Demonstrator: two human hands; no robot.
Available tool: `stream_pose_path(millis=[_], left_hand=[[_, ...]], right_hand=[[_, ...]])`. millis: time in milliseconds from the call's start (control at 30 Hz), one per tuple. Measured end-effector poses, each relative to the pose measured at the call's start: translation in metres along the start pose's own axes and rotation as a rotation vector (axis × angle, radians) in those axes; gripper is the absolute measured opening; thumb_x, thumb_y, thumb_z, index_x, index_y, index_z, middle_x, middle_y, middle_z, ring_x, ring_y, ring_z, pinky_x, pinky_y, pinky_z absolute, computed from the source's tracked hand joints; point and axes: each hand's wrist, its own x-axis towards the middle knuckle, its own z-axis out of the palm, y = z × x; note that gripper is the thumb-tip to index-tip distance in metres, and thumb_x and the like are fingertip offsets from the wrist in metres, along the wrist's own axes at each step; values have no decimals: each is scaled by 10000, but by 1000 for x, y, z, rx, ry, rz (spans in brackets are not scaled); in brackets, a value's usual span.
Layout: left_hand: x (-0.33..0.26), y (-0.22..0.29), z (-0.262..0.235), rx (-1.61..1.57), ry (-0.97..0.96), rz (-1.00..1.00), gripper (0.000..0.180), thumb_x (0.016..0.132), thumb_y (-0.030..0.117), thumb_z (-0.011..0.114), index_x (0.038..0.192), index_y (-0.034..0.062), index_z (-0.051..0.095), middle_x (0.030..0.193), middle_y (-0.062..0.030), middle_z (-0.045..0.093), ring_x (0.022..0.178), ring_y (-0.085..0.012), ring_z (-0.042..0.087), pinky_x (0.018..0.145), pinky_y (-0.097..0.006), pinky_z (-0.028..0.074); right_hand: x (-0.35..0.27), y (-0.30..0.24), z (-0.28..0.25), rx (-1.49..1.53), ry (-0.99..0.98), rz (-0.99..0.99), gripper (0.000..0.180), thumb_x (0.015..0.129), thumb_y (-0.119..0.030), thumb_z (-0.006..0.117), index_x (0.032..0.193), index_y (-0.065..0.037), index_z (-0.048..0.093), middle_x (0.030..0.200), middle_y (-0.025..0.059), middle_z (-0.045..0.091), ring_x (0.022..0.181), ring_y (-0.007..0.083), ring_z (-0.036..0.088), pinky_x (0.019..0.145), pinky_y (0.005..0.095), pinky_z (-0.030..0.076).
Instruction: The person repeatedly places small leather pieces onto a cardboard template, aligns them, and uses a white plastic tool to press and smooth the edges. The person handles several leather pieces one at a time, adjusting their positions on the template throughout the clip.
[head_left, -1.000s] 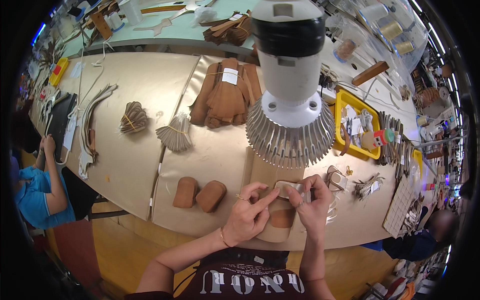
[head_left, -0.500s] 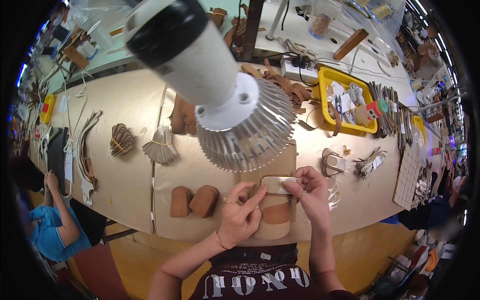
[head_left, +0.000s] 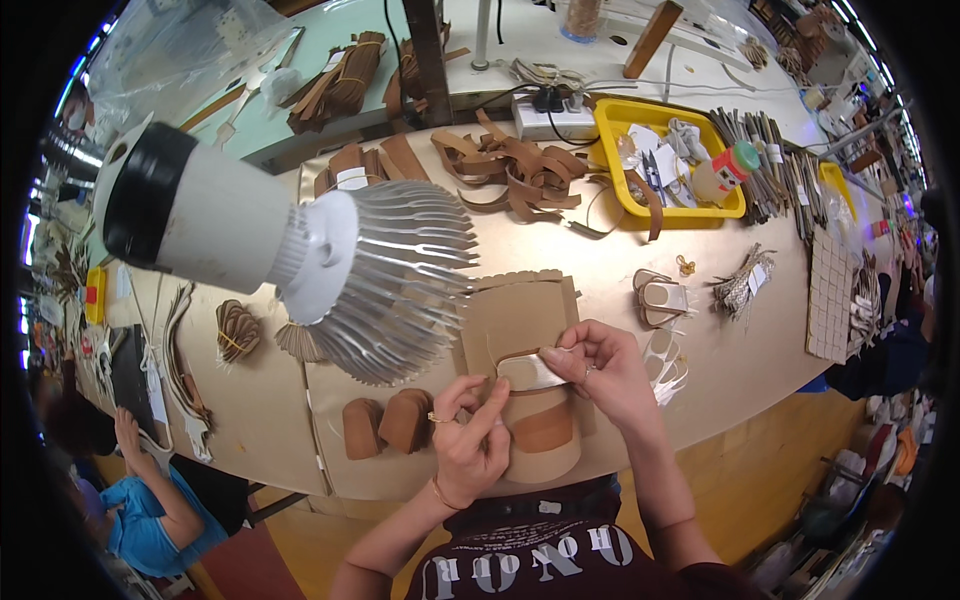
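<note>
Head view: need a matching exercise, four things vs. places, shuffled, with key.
Things
1. Shiny pale strap piece
2. Translucent bottle with green cap
3. Two brown round-topped leather stacks
4. White rectangular power strip

Places
A. On the gold-toned table, left of the left hand
B. Just left of the yellow plastic tray
C. Touched by the left hand and the right hand
D. In the yellow plastic tray, toward its right side

Pairs: 1-C, 2-D, 3-A, 4-B

The lamp (head_left: 320,245) partly hides a pale bundle (head_left: 300,343), and the right hand (head_left: 608,372) part of the white strap (head_left: 524,374).
</note>
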Motion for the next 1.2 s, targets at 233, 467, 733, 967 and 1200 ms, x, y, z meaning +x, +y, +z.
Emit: stream_pose_path(millis=[233, 467, 733, 967, 1200], left_hand=[[1, 3, -4, 52, -43, -1, 504, 730, -81, 585, 1217, 36, 646, 1201, -189, 513, 801, -246, 572, 731, -320, 485], [14, 25, -22, 392, -166, 312, 365, 817, 121, 678, 1170, 34, 652, 1328, -254, 474, 1132, -402, 554, 952, -438, 483], [17, 44, -15, 380, -389, 168, 591, 870, 495, 626, 1221, 20, 616, 1395, -292, 423, 1129, -409, 563, 942, -421, 496], [17, 54, -9, 442, -382, 96, 591, 869, 501, 621, 1228, 32, 610, 1385, -288, 430, 1108, -398, 565, 932, -413, 494], [20, 63, -5, 503, -379, 51, 532, 907, 474, 579, 1198, 30, 617, 1376, -286, 436, 1111, -383, 565, 928, -403, 497]], right_hand=[[4, 4, -3, -52, -36, -10, 168, 860, -126, 741, 882, -18, 614, 697, -31, 609, 591, -4, 512, 501, 146, 370], [3, 7, 1, -23, -17, -61, 157, 851, -92, 745, 883, -15, 612, 718, -35, 614, 621, -1, 530, 554, 147, 412], [1, 6, 2, -86, 16, -61, 179, 846, -119, 756, 876, -24, 607, 685, -51, 582, 604, -6, 505, 540, 149, 400], [0, 3, 1, -126, 15, -64, 202, 837, -137, 768, 883, -30, 604, 671, -57, 569, 590, -3, 494, 524, 155, 388], [-3, 0, 0, -99, -7, -119, 199, 840, -107, 758, 924, -20, 600, 725, -42, 579, 645, 5, 520, 566, 162, 419]])
